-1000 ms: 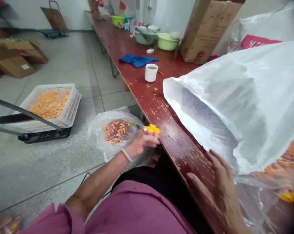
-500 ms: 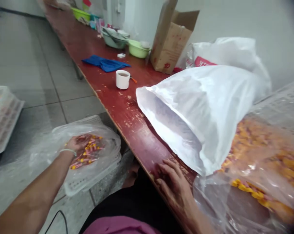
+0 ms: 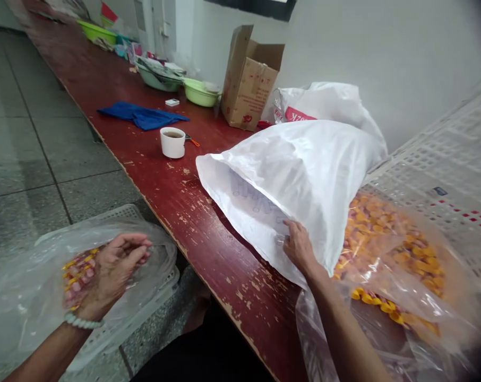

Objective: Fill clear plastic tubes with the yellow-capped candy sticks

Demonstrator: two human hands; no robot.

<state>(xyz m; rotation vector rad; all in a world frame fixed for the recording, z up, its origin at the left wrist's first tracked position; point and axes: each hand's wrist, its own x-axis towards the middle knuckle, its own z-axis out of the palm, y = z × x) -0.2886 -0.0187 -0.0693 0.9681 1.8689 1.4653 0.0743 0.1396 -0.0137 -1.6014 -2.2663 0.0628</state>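
My left hand (image 3: 115, 265), a bead bracelet at its wrist, is above a clear plastic bag (image 3: 29, 289) in a low white crate (image 3: 123, 212). Its fingers curl in toward the thumb; whatever they might hold is hidden. Beside and below it in that bag lie small pink pieces in yellow-ended twist wrappers (image 3: 79, 276), like wrapped candies. My right hand (image 3: 300, 246) is at the mouth of a white woven sack (image 3: 296, 164) lying on the table. The index finger stretches toward the sack's inner face, with the other fingers partly bent; I see nothing held there.
On the red worn table (image 3: 153, 191) stand a white cup (image 3: 172, 143) of dark liquid, a blue cloth (image 3: 143, 115), a green basin (image 3: 200, 94) and a cardboard box (image 3: 248, 85). At right, more wrapped pieces (image 3: 384, 239) lie under clear plastic by a white perforated crate (image 3: 435, 175).
My right hand has moved from the table edge to the sack's mouth. My left hand has come up from among the wrapped pieces. The view has swung to the right.
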